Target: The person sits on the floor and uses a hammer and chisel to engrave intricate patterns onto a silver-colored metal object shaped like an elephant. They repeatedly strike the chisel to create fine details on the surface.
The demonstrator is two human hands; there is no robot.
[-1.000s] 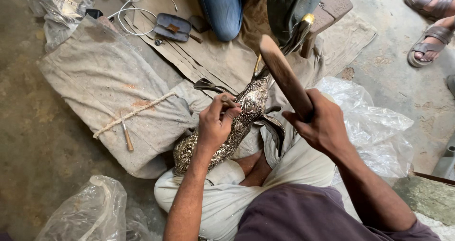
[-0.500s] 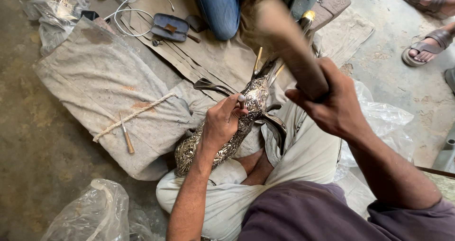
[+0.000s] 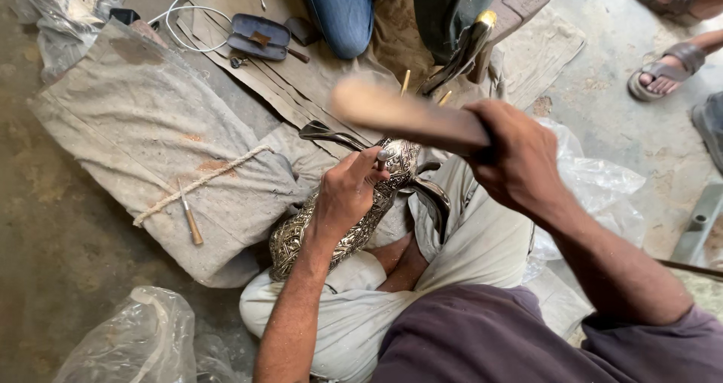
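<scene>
So the person is sitting cross-legged on the floor with an ornate silver embossed metal vessel (image 3: pixel 343 221) lying across their lap, its long axis running from near-left up to far-right, with a dark curved spout (image 3: pixel 433 198) sticking out on the right side. The left hand (image 3: pixel 346 195) is resting right on the upper part of the vessel, fingers (image 3: pixel 369 161) pressed together and pinching a small dark metal punch (image 3: pixel 382 159) whose tip is touching the embossed surface. The right hand (image 3: pixel 520 157) is wrapped tight around the handle of a pale wooden mallet (image 3: pixel 399 112), which is blurring and hanging just above and slightly far of the punch, its long axis pointing left across the scene. So the punch head is sitting directly under and a bit nearer than the mallet's striking end, and the left hand is clearly the one closer to the vessel. Room-wise, it's pretty open above the lap, but the spout is just right of the punch and the left knuckles are sitting close by. Off to the left, a dusty grey cloth sack (image 3: pixel 143 127) is lying on the concrete floor (image 3: pixel 45 277) with a wooden-handled chisel (image 3: pixel 190 221) and a length of rope (image 3: pixel 199 183) on it. A crumpled clear plastic bag (image 3: pixel 128 338) is sitting near-left, and someone's sandalled foot (image 3: pixel 666 70) is showing far right.
</scene>
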